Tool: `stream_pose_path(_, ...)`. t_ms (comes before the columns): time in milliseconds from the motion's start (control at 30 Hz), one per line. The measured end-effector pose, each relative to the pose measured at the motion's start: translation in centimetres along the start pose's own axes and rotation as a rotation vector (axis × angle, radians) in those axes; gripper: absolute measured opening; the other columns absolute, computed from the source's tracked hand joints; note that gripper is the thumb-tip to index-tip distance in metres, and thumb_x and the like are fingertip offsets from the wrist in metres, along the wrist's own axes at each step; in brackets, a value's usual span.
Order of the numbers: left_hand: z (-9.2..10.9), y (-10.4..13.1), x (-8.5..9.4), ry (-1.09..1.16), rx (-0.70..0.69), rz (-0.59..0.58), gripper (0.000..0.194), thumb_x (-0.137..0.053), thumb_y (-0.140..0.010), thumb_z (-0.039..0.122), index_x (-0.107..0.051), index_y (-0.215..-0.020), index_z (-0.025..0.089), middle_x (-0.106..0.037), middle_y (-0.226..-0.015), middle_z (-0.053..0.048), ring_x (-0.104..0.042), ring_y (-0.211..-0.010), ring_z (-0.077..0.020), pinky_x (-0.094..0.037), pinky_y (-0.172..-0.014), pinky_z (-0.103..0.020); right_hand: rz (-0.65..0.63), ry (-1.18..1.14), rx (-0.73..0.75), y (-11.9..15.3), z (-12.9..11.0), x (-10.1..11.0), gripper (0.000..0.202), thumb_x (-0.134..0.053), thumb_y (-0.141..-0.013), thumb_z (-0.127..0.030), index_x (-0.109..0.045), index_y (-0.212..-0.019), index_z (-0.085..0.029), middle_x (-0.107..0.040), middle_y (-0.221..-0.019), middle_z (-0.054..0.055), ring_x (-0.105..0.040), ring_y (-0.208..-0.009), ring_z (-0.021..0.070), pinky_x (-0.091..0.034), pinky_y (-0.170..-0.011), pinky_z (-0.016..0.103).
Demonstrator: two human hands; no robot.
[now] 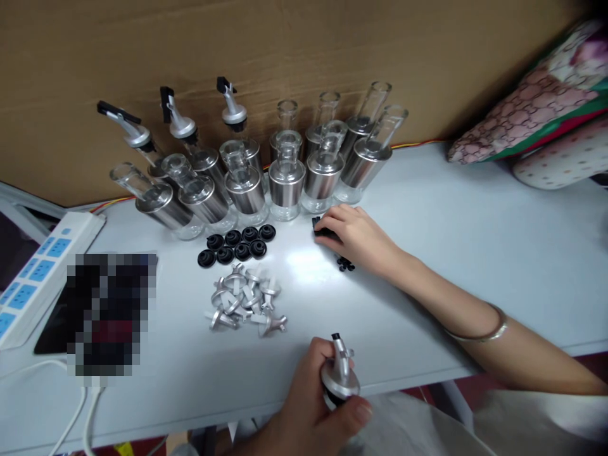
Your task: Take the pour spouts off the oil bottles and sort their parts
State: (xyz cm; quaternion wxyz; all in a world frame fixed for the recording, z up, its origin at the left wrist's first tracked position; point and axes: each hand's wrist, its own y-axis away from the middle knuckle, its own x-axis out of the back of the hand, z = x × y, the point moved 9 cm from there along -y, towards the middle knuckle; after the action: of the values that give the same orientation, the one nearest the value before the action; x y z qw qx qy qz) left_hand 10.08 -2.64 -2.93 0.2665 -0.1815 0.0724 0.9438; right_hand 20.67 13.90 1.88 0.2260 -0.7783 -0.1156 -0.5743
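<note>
My left hand (311, 402), near the table's front edge, grips a silver bottle pourer (340, 378) between thumb and fingers. It has a black collar below and a small black tip on top. Farther forward, my right hand (356, 237) is down at the tabletop, its fingers curled over black plastic levers (316, 223); they partly hide these pieces. Tiny black parts (346, 263) lie just under that palm. To the left is a heap of silver pourer tops (247, 297). Behind it, black rubber stoppers (242, 251) sit in two rows.
Two rows of glass bottles with steel bands (287, 183) stand against the cardboard (285, 50); three back-left ones carry pourers (180, 126). At left are a power strip (47, 272), a blurred-out device (52, 316) and white cables (90, 411). Patterned fabric (522, 114) lies at back right.
</note>
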Motion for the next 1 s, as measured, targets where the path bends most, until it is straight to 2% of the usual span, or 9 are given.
stream_pose_path(133, 0.0, -0.1, -0.1, 0.004, 0.034, -0.01, 0.037, -0.057, -0.088, 0.052, -0.042, -0.098, 0.02, -0.035, -0.074, 0.004, -0.029, -0.06, -0.0073, -0.028, -0.056, -0.021, -0.008, -0.016, 0.003, -0.1, 0.0, -0.2, 0.013, -0.054, -0.091, -0.019, -0.066, -0.091, -0.018, -0.066, -0.089, 0.009, -0.058, -0.087, 0.0269, -0.039, -0.074, 0.037)
stream_pose_path(267, 0.2, 0.1, -0.1, 0.007, 0.047, -0.019, 0.038, -0.058, -0.087, 0.053, -0.041, -0.098, 0.02, -0.035, -0.074, 0.004, -0.03, -0.061, -0.0075, -0.028, -0.057, -0.022, 0.002, -0.021, 0.012, 0.1, 0.1, 0.2, 0.011, -0.055, -0.09, -0.019, -0.066, -0.091, -0.018, -0.068, -0.09, 0.009, -0.06, -0.087, 0.0274, -0.04, -0.075, 0.038)
stream_pose_path(367, 0.1, 0.2, 0.2, 0.01, 0.084, 0.005, 0.038, -0.056, -0.089, 0.053, -0.041, -0.099, 0.02, -0.036, -0.074, 0.004, -0.028, -0.061, -0.0073, -0.027, -0.057, -0.022, 0.058, -0.088, 0.042, 0.6, -0.8, 1.7, 0.013, -0.055, -0.091, -0.026, -0.065, -0.095, -0.017, -0.068, -0.091, 0.01, -0.06, -0.087, 0.0278, -0.041, -0.077, 0.04)
stream_pose_path(467, 0.2, 0.1, 0.4, 0.029, 0.088, 0.034, 0.036, -0.054, -0.09, 0.053, -0.041, -0.099, 0.02, -0.037, -0.073, 0.005, -0.028, -0.06, -0.0069, -0.026, -0.056, -0.021, 0.07, -0.336, 0.13, 1.5, -2.8, 3.6, 0.016, -0.052, -0.094, -0.027, -0.064, -0.094, -0.017, -0.068, -0.089, 0.009, -0.06, -0.085, 0.0241, -0.043, -0.079, 0.039)
stream_pose_path(533, 0.8, -0.1, 0.4, 0.056, 0.039, 0.052, 0.035, -0.053, -0.091, 0.052, -0.041, -0.098, 0.021, -0.037, -0.071, 0.005, -0.029, -0.058, -0.0065, -0.025, -0.054, -0.021, -0.031, -0.561, 0.169, 2.2, -4.4, 3.9, 0.016, -0.051, -0.095, -0.025, -0.064, -0.092, -0.017, -0.067, -0.086, 0.007, -0.06, -0.082, 0.0195, -0.045, -0.078, 0.034)
stream_pose_path(600, 1.3, -0.3, 0.5, 0.095, 0.004, 0.068, 0.034, -0.053, -0.091, 0.053, -0.04, -0.097, 0.022, -0.039, -0.07, 0.006, -0.03, -0.056, -0.0057, -0.024, -0.052, -0.02, -0.185, -0.752, 0.185, 3.0, -6.0, 3.4, 0.016, -0.052, -0.095, -0.023, -0.066, -0.091, -0.016, -0.067, -0.086, 0.006, -0.061, -0.08, 0.0159, -0.047, -0.075, 0.029)
stream_pose_path(700, 1.5, -0.7, 0.7, 0.161, 0.006, 0.101, 0.036, -0.054, -0.09, 0.055, -0.039, -0.095, 0.023, -0.04, -0.069, 0.007, -0.031, -0.053, -0.0044, -0.023, -0.05, -0.019, -0.366, -0.914, 0.214, 3.9, -7.8, 2.4, 0.017, -0.053, -0.094, -0.022, -0.068, -0.094, -0.014, -0.067, -0.088, 0.006, -0.061, -0.081, 0.0143, -0.047, -0.073, 0.026)
stream_pose_path(867, 1.6, -1.0, 0.6, 0.21, -0.066, 0.07, 0.036, -0.053, -0.089, 0.058, -0.042, -0.094, 0.024, -0.041, -0.067, 0.007, -0.032, -0.052, -0.005, -0.024, -0.048, -0.018, -0.456, -0.996, 0.236, 4.3, -8.7, 1.7, 0.02, -0.051, -0.097, -0.024, -0.067, -0.099, -0.013, -0.066, -0.089, 0.006, -0.06, -0.084, 0.014, -0.046, -0.076, 0.025)
stream_pose_path(1000, 0.9, -0.3, 1.6, 0.189, -0.04, 0.185, 0.042, -0.043, -0.09, 0.064, -0.047, -0.094, 0.023, -0.045, -0.069, 0.004, -0.037, -0.055, -0.0068, -0.03, -0.053, -0.02, -0.518, -0.992, 0.208, 4.5, -8.9, 1.6, 0.019, -0.048, -0.098, -0.025, -0.063, -0.094, -0.015, -0.064, -0.087, 0.005, -0.058, -0.081, 0.0138, -0.044, -0.074, 0.025)
